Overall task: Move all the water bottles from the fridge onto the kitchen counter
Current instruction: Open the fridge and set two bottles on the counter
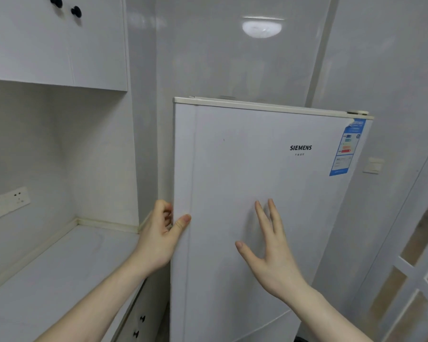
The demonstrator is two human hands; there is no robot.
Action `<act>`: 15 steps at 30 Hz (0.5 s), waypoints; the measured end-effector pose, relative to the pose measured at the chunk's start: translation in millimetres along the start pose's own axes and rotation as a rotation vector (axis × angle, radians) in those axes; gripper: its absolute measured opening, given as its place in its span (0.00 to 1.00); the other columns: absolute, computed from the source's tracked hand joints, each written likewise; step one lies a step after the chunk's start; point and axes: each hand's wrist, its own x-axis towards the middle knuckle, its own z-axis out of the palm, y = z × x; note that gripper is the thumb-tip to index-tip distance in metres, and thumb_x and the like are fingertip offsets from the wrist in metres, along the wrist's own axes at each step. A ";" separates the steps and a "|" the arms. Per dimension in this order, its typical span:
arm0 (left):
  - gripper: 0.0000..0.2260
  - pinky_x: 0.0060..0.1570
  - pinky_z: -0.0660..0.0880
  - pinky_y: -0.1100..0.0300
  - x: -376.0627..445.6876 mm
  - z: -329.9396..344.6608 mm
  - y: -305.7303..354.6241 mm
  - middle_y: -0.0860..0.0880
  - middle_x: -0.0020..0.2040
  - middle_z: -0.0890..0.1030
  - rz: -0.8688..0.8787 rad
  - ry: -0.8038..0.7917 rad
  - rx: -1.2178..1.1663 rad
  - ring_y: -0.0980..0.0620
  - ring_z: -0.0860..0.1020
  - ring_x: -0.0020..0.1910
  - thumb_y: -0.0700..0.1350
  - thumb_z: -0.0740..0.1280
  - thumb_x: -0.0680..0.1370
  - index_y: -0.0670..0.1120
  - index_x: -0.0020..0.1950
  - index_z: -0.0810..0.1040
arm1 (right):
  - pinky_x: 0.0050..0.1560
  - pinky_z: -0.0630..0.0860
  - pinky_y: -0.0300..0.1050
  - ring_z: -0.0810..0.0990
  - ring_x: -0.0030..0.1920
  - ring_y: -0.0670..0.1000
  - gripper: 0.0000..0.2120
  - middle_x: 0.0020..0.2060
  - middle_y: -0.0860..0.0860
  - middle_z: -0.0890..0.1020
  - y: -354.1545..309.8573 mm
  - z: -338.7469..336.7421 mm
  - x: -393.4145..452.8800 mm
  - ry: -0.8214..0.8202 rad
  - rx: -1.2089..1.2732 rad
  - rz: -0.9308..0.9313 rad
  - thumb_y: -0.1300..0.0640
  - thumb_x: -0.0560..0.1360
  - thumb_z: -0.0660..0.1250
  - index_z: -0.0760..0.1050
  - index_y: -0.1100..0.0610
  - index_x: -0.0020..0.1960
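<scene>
Fridge [257, 193] door looks shut, so whatever bottles are inside can't be seen. Nearest the camera, the left hand [158, 240] grips the door's left edge, thumb pressed on the front and fingers [167, 211] curled round behind it. The right hand [269, 248] is spread flat with straight fingers up against the door front, holding nothing. Left of the fridge sits the white surface [59, 267], with a wall socket [8, 203] behind it. Further up are cabinet doors with black knobs [76, 11], and a blue energy sticker [347, 146] sits on the fridge's top right corner.
</scene>
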 end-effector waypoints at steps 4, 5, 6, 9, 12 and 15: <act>0.09 0.49 0.78 0.64 -48.9 14.8 23.7 0.49 0.51 0.83 0.021 -0.012 -0.045 0.55 0.83 0.52 0.44 0.71 0.81 0.47 0.52 0.70 | 0.76 0.52 0.38 0.41 0.79 0.29 0.42 0.80 0.28 0.38 -28.3 -27.8 -34.2 -0.014 0.031 -0.026 0.44 0.79 0.71 0.46 0.32 0.82; 0.08 0.48 0.77 0.67 -62.6 18.5 31.7 0.50 0.52 0.83 0.024 -0.021 -0.046 0.58 0.83 0.52 0.43 0.70 0.81 0.47 0.52 0.71 | 0.75 0.52 0.36 0.42 0.78 0.28 0.42 0.80 0.28 0.39 -35.7 -35.0 -43.7 -0.015 0.040 -0.037 0.44 0.79 0.71 0.46 0.32 0.82; 0.07 0.47 0.77 0.68 -77.5 22.4 38.8 0.51 0.53 0.83 0.032 -0.028 -0.046 0.60 0.83 0.51 0.43 0.70 0.81 0.47 0.52 0.71 | 0.75 0.51 0.35 0.42 0.78 0.28 0.42 0.80 0.28 0.40 -42.9 -41.9 -54.5 -0.011 0.051 -0.048 0.44 0.79 0.71 0.47 0.32 0.82; 0.07 0.50 0.79 0.65 -117.7 35.1 57.3 0.52 0.57 0.82 0.062 -0.058 -0.078 0.62 0.83 0.53 0.43 0.71 0.80 0.48 0.51 0.73 | 0.74 0.50 0.32 0.44 0.79 0.29 0.41 0.81 0.30 0.44 -60.9 -61.5 -85.2 0.006 0.086 -0.079 0.45 0.79 0.71 0.49 0.35 0.83; 0.09 0.63 0.76 0.60 -152.3 49.1 68.8 0.64 0.70 0.76 0.114 -0.119 -0.024 0.64 0.78 0.64 0.49 0.73 0.79 0.50 0.53 0.74 | 0.74 0.51 0.31 0.46 0.79 0.29 0.41 0.81 0.30 0.45 -74.6 -78.8 -117.2 0.017 0.123 -0.093 0.44 0.79 0.71 0.50 0.34 0.82; 0.09 0.66 0.72 0.62 -187.1 63.4 85.2 0.71 0.74 0.68 0.184 -0.190 0.059 0.66 0.71 0.70 0.50 0.74 0.78 0.55 0.55 0.77 | 0.75 0.53 0.34 0.48 0.80 0.31 0.41 0.82 0.31 0.47 -83.4 -98.0 -150.3 0.044 0.144 -0.089 0.45 0.79 0.71 0.50 0.35 0.83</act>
